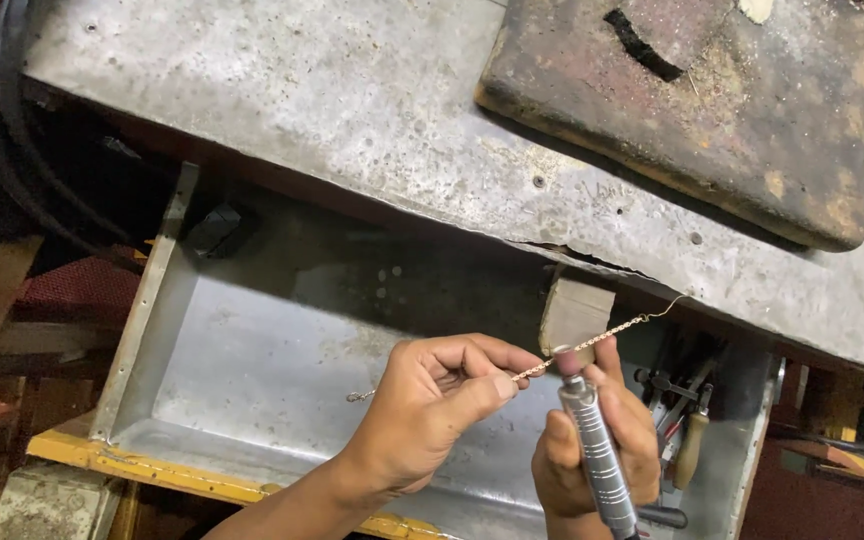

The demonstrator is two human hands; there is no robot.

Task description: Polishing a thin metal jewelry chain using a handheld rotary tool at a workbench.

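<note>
Left hand (432,405): pinches the thin gold chain (592,342) taut between thumb and forefinger, steadying it for the tool.
Right hand (592,450): clenched round the silver rotary handpiece (597,455), tip on the chain.
Chain position: stretched across the wooden bench pin (574,312), above the metal catch tray (252,370).

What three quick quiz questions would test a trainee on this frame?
1. True or false: the left hand pinches a thin twisted chain.
2. What does the right hand hold? A) hammer B) ribbed metal handpiece C) pliers
3. The chain rests against a small wooden ____ under the bench edge, above the metal tray.

Key: 1 true; 2 B; 3 peg.
</note>
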